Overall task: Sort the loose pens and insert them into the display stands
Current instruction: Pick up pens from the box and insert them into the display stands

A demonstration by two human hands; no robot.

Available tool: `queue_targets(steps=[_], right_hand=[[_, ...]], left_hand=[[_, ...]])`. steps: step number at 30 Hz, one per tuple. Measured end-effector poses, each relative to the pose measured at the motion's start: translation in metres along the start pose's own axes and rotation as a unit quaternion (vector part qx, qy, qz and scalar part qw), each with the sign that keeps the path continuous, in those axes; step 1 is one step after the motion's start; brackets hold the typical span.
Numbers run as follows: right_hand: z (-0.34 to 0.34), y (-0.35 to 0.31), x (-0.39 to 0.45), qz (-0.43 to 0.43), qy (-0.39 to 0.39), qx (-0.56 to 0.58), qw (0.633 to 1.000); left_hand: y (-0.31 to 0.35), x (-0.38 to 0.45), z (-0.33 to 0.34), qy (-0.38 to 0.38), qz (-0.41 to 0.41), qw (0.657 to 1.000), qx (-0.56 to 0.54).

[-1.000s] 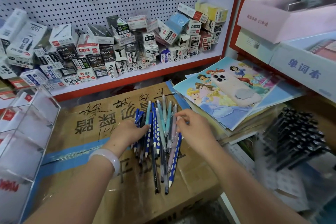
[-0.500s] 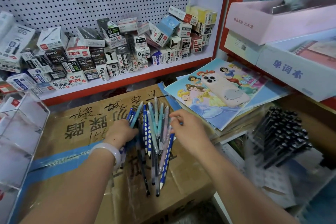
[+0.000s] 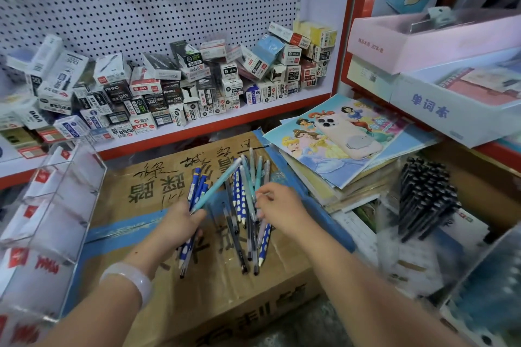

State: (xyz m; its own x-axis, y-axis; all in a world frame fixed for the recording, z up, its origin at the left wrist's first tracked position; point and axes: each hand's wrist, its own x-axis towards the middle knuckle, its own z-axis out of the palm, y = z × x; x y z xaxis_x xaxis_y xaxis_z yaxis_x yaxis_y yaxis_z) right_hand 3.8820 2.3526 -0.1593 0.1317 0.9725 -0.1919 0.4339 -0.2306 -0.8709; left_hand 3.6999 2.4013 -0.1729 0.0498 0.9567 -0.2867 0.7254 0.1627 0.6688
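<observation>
Loose pens (image 3: 248, 205) lie in a heap at the centre of the frame, on top of a taped cardboard box (image 3: 158, 186) printed with dark characters. Most of them run lengthwise away from the viewer, tips toward the bottom of the frame and caps toward the top.

The left hand (image 3: 180, 224), at centre left, has its fingers curled around a small bundle: several blue pens with white dots (image 3: 194, 186) and one light teal pen (image 3: 218, 182) that slants up and to the right across the heap.

The right hand (image 3: 279, 208), at centre right, rests on the right edge of the heap with its fingertips (image 3: 260, 194) bent onto the pens there; whether it is pinching one or only touching cannot be told.

The unsorted pens lie between the two hands, directly under the right fingertips and just right of the left hand's bundle, so the right hand seems the nearer for the next pick.

A clear acrylic display stand (image 3: 56, 197) with stepped compartments sits at the left edge of the frame, beside the left forearm. A rack of black pens (image 3: 425, 197) stands at centre right.
</observation>
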Motion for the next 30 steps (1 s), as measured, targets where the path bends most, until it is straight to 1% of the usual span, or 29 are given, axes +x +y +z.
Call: queue_targets(steps=[2, 4, 6, 12, 16, 18, 20, 23, 25, 30], right_hand=[[0.006, -0.009, -0.005, 0.033, -0.035, 0.117, 0.992], [0.009, -0.021, -0.012, 0.066, -0.044, 0.251, 0.965], [0.012, -0.029, -0.015, 0.073, -0.036, 0.319, 0.944], [0.017, -0.04, -0.028, 0.034, 0.019, 0.364, 0.931], [0.0, -0.044, -0.05, 0.009, 0.103, 0.385, 0.917], [-0.016, -0.043, -0.064, 0.014, 0.14, 0.425, 0.894], [-0.036, -0.041, -0.079, 0.014, 0.157, 0.467, 0.87], [-0.076, -0.029, -0.106, -0.001, 0.187, 0.453, 0.872], [-0.11, -0.019, -0.128, -0.013, 0.227, 0.421, 0.878], [-0.195, 0.01, -0.182, -0.029, 0.343, 0.283, 0.895]], left_hand=[[0.001, -0.018, -0.003, 0.0, 0.025, 1.0, 0.017], [0.001, -0.032, -0.005, -0.002, 0.046, 0.998, 0.031], [0.002, -0.043, -0.007, -0.008, 0.06, 0.997, 0.04], [0.008, -0.072, -0.012, -0.03, 0.094, 0.995, 0.03], [0.007, -0.085, -0.012, -0.034, 0.086, 0.996, 0.008], [0.007, -0.09, -0.014, -0.028, 0.087, 0.996, 0.003], [0.009, -0.094, -0.016, -0.015, 0.088, 0.996, -0.004], [0.026, -0.106, -0.01, -0.005, 0.11, 0.994, 0.003], [0.046, -0.121, 0.0, -0.006, 0.139, 0.99, 0.004], [0.109, -0.154, 0.041, -0.048, 0.216, 0.975, -0.018]])
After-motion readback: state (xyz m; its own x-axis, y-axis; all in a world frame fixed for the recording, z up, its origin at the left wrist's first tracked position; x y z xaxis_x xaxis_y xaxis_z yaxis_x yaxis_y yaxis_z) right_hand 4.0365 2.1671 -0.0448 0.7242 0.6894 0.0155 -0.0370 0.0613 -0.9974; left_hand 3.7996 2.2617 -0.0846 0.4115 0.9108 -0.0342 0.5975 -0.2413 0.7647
